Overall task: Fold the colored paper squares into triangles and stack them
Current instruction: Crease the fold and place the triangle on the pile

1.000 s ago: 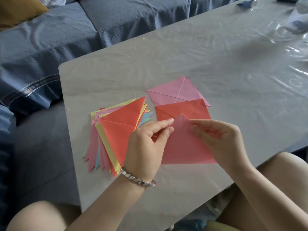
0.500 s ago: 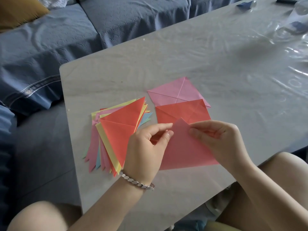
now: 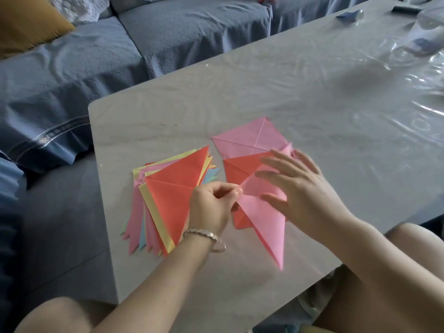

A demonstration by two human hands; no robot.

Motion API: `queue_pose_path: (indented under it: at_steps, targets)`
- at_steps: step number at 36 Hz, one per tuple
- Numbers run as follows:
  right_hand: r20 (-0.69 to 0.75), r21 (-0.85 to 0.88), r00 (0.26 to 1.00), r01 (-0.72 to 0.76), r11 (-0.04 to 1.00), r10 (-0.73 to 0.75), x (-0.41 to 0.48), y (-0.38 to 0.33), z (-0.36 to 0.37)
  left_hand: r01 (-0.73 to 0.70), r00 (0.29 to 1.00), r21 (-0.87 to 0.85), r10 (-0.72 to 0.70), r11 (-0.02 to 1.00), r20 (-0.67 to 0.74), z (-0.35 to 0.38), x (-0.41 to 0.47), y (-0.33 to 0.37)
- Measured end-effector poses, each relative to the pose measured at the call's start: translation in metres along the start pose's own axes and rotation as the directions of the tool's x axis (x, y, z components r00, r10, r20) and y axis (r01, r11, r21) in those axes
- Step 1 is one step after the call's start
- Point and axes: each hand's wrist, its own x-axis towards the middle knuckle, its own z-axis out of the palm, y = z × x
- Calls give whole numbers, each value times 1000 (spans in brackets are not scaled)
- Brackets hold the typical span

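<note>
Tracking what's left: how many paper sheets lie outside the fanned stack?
3: a pink creased square farthest away, a red sheet overlapping its near edge, a folded pink sheet over it, pinched by the left hand. Others may hide underneath.

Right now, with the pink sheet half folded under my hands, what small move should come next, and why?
Probably sweep the right hand flat along the pink sheet to set the crease: the left hand pinches its corner, the right is spread open over it, and it isn't yet on the pile of folded triangles.
</note>
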Motion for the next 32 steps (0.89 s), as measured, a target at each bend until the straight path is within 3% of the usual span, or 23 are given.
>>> queue_pose_path:
  at_steps: [2,5,8,15,25,32]
  targets:
    - [46,36,999,26,999,-28,-9,-4,13,113,990,-90,-120,989,-77,2,10,-12]
    - [224,19,973,44,999,-47,-28,-6,35,79,984,63,-68,995,-162,2,20,-31]
    - [336,-17,941,52,999,-43,-47,-3,53,68,986,187,-37,980,-160,3,22,-41]
    - [297,-141,939,-135,981,172,-46,23,71,5,985,331,52,944,-163,3,24,-46]
    - [336,-156,906,-217,963,259,20,44,78,17,984,359,48,933,-171,4,26,-50]
    - [256,-150,923,-257,955,288,49,53,82,27,981,374,47,927,-187,4,26,-50]
